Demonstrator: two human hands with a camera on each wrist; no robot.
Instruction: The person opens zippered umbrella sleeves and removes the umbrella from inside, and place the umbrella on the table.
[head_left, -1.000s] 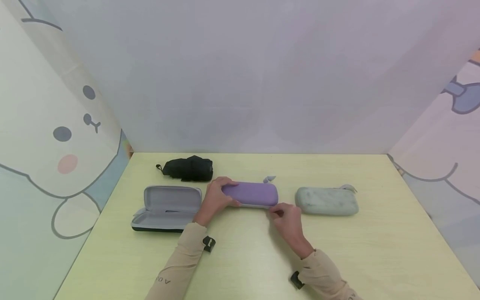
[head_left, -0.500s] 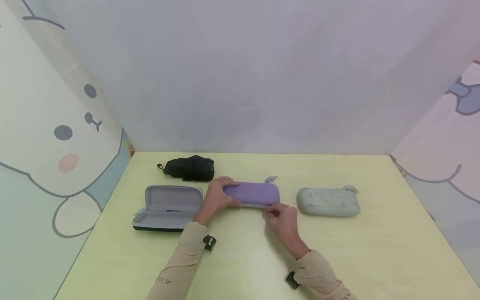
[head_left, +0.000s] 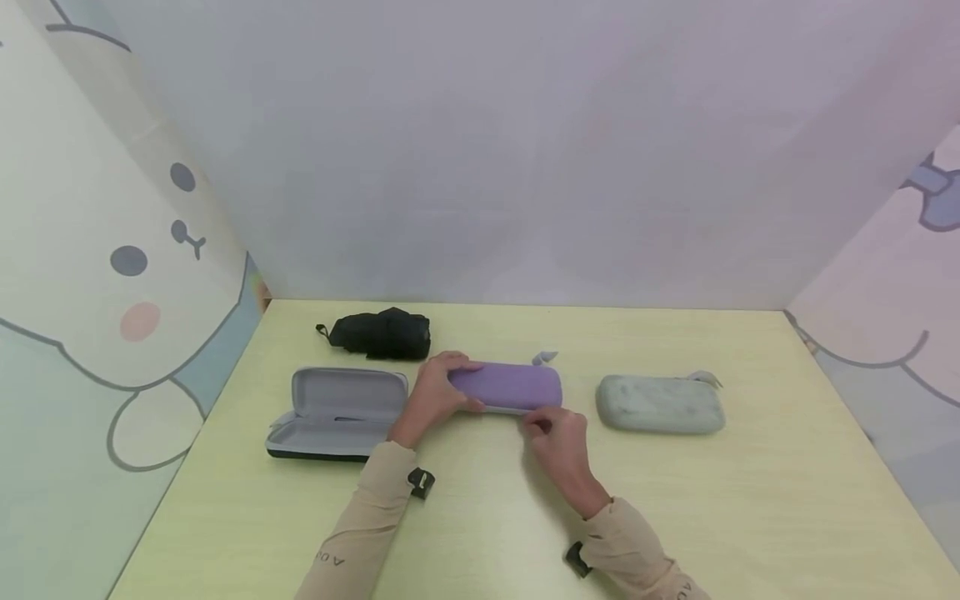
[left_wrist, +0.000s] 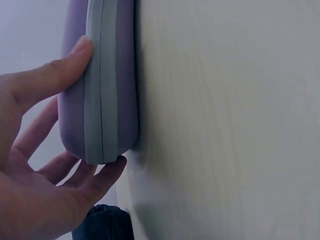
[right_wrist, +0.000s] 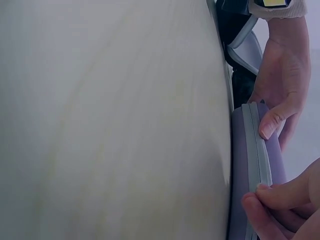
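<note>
Thumb and fingertip of my right hand [head_left: 558, 446] press together in a tight pinch on the grey zip [right_wrist: 256, 150], any tab between them hidden, as my left hand [head_left: 435, 392] grips the left end of the purple case [head_left: 510, 386], thumb against its front edge and fingers curled round the end. Nearest me, my beige sleeves [head_left: 375, 496] slant in over a pale tabletop [head_left: 480, 517], which gives my forearms a wide stretch of room between them. Beyond my left wrist, a hinged case [head_left: 322, 437] lies spread with its lid raised, its right edge close to my hand. On the other side, a grey-green case [head_left: 663, 404] lies just past my right hand, a narrow strip of table parting it from the purple one. Mine lies flat at mid-table, its zip seam facing me, the two bands meeting in a thin line beside my left thumb. A pale strap [head_left: 545, 357] pokes out behind its back edge. Farther off, a black bundle [head_left: 382, 335] rests near the table's back edge, where a plain pale sheet [head_left: 487, 150] rises.
</note>
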